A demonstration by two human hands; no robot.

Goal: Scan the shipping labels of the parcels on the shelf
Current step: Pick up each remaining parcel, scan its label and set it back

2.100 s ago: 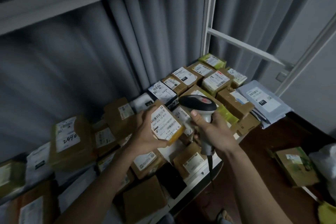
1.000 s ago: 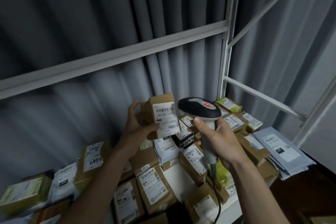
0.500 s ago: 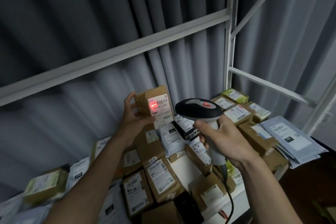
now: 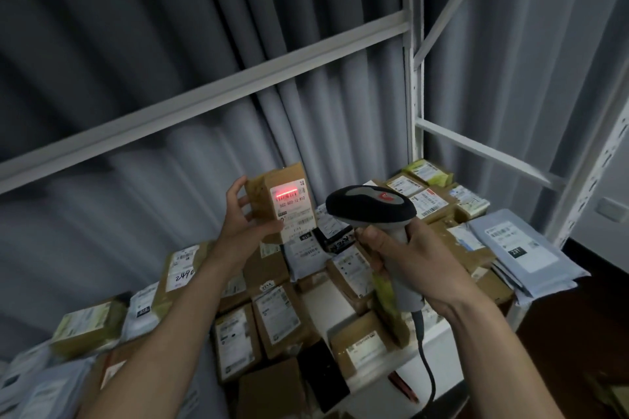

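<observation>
Parcel (image 4: 272, 202) raised higher, scanner (image 4: 371, 207) apart beside its edge

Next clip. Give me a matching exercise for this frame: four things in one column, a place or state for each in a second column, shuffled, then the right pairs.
Things:
1. box
2. scanner
3. grey mailer
4. red scan line

Places or states:
A. gripped by the handle in the right hand
B. lying at the right end of the shelf
C. across the barcode at the top of the label
D. held upright above the pile by the left hand

Pairs: 1-D, 2-A, 3-B, 4-C
</observation>
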